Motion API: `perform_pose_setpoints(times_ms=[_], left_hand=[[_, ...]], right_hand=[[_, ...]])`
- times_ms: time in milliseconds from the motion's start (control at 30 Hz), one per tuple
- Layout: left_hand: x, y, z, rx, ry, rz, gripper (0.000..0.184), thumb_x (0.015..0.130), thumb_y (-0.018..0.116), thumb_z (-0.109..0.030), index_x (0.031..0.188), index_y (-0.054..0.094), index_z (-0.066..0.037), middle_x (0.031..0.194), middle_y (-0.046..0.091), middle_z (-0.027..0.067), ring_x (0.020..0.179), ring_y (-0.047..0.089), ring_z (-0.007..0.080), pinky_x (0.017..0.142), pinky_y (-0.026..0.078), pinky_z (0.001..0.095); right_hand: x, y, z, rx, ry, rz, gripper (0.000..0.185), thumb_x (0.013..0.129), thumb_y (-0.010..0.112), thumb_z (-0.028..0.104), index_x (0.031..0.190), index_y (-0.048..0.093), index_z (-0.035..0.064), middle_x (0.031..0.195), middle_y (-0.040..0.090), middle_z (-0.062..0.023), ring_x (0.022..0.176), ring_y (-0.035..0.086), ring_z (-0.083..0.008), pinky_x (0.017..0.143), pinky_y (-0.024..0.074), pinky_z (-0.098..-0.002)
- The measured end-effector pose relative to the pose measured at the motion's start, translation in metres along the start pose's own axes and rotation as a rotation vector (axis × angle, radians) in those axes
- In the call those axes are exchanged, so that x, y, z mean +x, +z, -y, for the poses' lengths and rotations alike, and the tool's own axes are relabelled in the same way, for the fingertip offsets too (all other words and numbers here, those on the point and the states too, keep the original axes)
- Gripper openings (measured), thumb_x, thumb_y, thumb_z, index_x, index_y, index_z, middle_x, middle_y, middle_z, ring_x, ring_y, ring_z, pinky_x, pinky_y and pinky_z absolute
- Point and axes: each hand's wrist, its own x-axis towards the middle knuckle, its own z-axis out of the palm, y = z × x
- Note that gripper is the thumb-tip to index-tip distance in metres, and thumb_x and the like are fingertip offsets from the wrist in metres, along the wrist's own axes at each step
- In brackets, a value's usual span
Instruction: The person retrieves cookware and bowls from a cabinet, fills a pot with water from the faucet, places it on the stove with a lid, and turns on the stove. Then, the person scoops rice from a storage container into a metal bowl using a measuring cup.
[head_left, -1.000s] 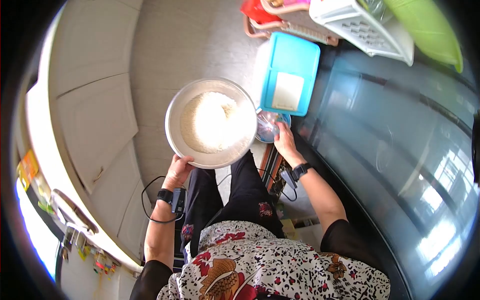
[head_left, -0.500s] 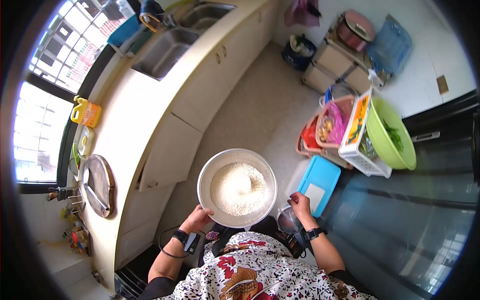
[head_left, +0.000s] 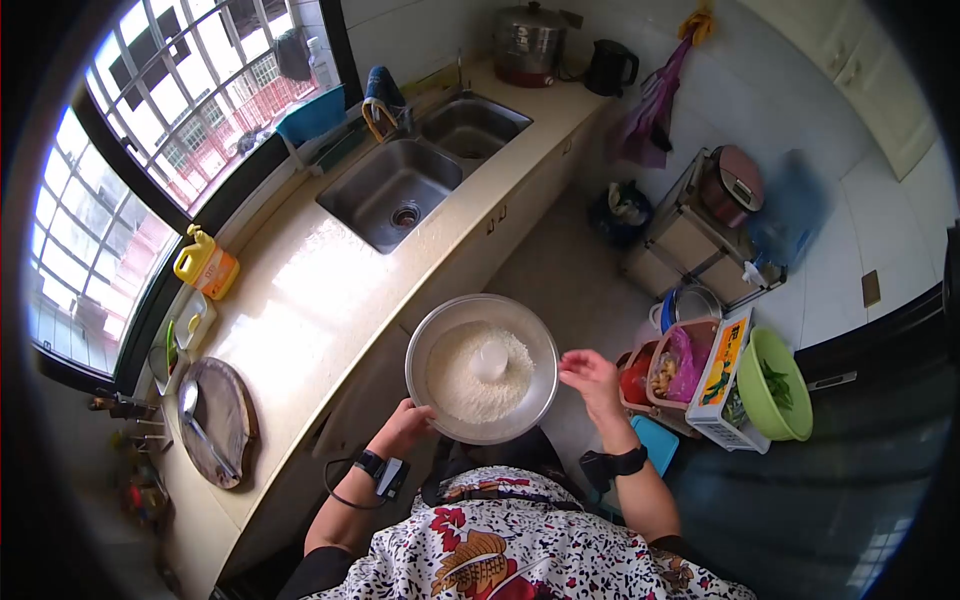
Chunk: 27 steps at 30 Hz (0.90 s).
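Note:
A round metal bowl (head_left: 421,325) is held at waist height in front of me. White grains that look like rice (head_left: 470,398) fill its bottom, and a small whitish cup (head_left: 490,360) sits among them. My left hand (head_left: 408,424) grips the bowl's lower left rim, thumb toward the inside. At the bowl's right side is my right hand (head_left: 592,380), its fingers stretched toward the rim and holding nothing visible. Whether its fingertips touch the rim I cannot tell.
Along the left runs a counter (head_left: 290,330) with a double sink (head_left: 400,190), a yellow jug (head_left: 206,264) and a round chopping board (head_left: 235,420) bearing a ladle. To the right stand baskets (head_left: 685,365), a green basin (head_left: 775,390) and a blue lid (head_left: 655,440).
My right hand has risen from beside my right hip to the bowl's right rim, its fingers now stretched out. The view has tilted up toward the sink. My left hand still grips the bowl.

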Motion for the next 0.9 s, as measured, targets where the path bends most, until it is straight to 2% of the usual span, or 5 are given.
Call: perform_pose_setpoints(times_ms=[433,467,533,667,900], left_hand=[[0.128,0.024,-0.122,-0.111,0.074,-0.115,0.029,0.077,0.059,-0.001,0.103,0.047,0.001,0.088,0.058,0.0077,0.071,0.061,0.0194,0.065,0.054,0.0308],[0.125,0.03,-0.174,-0.186,0.116,0.071,0.031,0.077,0.057,0.0,0.106,0.046,0.0,0.089,0.058,0.0078,0.071,0.06,0.0191,0.066,0.054,0.0314],[0.121,0.028,-0.255,-0.311,0.131,-0.121,0.026,0.079,0.056,0.002,0.104,0.052,0.0,0.092,0.06,0.0089,0.079,0.061,0.0182,0.068,0.053,0.0333],[0.116,-0.003,-0.414,-0.48,0.213,-0.005,0.024,0.079,0.053,0.002,0.104,0.053,0.001,0.093,0.061,0.0091,0.079,0.061,0.0187,0.072,0.053,0.0346],[0.229,0.054,-0.293,-0.336,0.24,-0.052,0.034,0.079,0.052,0.001,0.113,0.049,0.003,0.102,0.061,0.0125,0.087,0.062,0.0212,0.08,0.054,0.0366]], right_hand=[[0.195,0.094,0.056,-0.57,-0.502,0.325,0.02,0.069,0.065,-0.01,0.087,0.059,-0.0022,0.088,0.058,-0.0107,0.074,0.064,-0.0204,0.068,0.0542,-0.0271],[0.232,0.12,0.09,-0.586,-0.523,0.359,0.02,0.069,0.065,-0.009,0.087,0.059,-0.0021,0.088,0.058,-0.0108,0.074,0.064,-0.0201,0.068,0.054,-0.0271],[0.292,0.178,0.157,-0.612,-0.534,0.417,0.02,0.069,0.066,-0.009,0.087,0.059,-0.0018,0.089,0.057,-0.0109,0.074,0.063,-0.0196,0.067,0.0535,-0.0272],[0.405,0.304,0.276,-0.758,-0.508,0.643,0.022,0.068,0.066,-0.009,0.087,0.058,-0.0021,0.089,0.056,-0.0105,0.074,0.063,-0.0187,0.065,0.0528,-0.0271],[0.432,0.151,0.12,-0.635,-0.657,0.586,0.021,0.07,0.067,-0.008,0.088,0.059,-0.0005,0.091,0.056,-0.0088,0.073,0.064,-0.0164,0.067,0.054,-0.025]])
